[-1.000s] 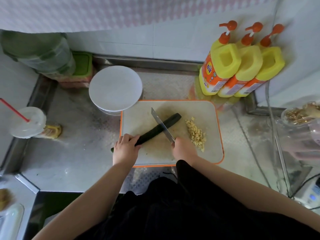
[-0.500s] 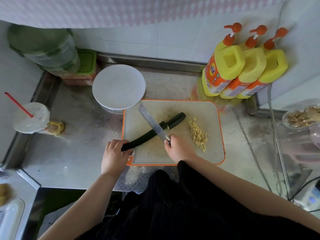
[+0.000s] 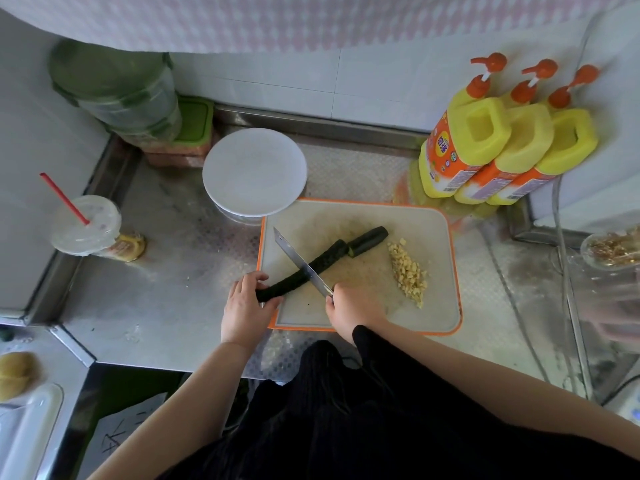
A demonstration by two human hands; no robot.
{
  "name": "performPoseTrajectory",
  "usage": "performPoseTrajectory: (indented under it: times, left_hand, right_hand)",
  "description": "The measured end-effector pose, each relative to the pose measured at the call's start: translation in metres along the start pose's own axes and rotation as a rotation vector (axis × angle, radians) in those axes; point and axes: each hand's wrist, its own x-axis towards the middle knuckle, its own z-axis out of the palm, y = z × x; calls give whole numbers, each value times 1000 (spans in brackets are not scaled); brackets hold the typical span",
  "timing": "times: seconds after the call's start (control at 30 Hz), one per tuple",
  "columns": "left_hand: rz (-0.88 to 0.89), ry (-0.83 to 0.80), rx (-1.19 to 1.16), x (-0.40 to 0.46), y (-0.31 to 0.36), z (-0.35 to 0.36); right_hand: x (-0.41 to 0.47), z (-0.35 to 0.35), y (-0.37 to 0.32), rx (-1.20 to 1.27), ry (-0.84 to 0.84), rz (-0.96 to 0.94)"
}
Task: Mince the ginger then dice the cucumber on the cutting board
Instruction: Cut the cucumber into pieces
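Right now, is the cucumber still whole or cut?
Cut: the cucumber has one end piece lying apart from it on the cutting board.

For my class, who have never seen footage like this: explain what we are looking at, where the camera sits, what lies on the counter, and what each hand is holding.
There is no machine here. A person wears a wide-angle camera on the head, looking down at their own two hands, so the arms reach in from the bottom of the picture. On the steel counter lies an orange-edged cutting board. On it sit a small heap of minced ginger and a dark cucumber, with one end piece already cut off. The left hand holds the cucumber's near end steady. The right hand has its grip on a knife, whose blade lies across the cucumber. Behind stand three yellow pump bottles, a round white lid and a cup with a red straw.
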Motion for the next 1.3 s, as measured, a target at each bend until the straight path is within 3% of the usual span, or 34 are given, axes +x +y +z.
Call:
performPoseTrajectory:
  times: [0.23,0.4,0.53,0.63,0.77,0.9,1.03,1.1,1.2,1.3]
  left_hand:
    - [37,-18,57,1,-2,1]
    - [133,-61,247,7,-8,3]
    - [97,82,179,4,-11,-2]
    - [61,162,190,9,-5,-5]
    - [8,83,226,30,23,2]
    - [2,-25,428,41,39,16]
    - [329,98,455,44,67,38]
    - [451,4,467,51,95,51]
    - [368,-223,537,68,138,75]
    - [435,-290,763,81,157,91]
  right_hand:
    - [2,11,-3,82,-132,51]
    - [6,10,2,143,-138,123]
    - [9,5,12,249,-165,147]
    - [4,-1,27,301,-88,100]
    - [-13,-21,50,444,105,79]
    - [-27,-25,79,608,240,188]
    - [-36,-20,103,648,313,287]
    - [-39,-16,109,657,327,311]
    - [-40,-15,113,650,334,309]
    - [-40,-18,114,656,358,275]
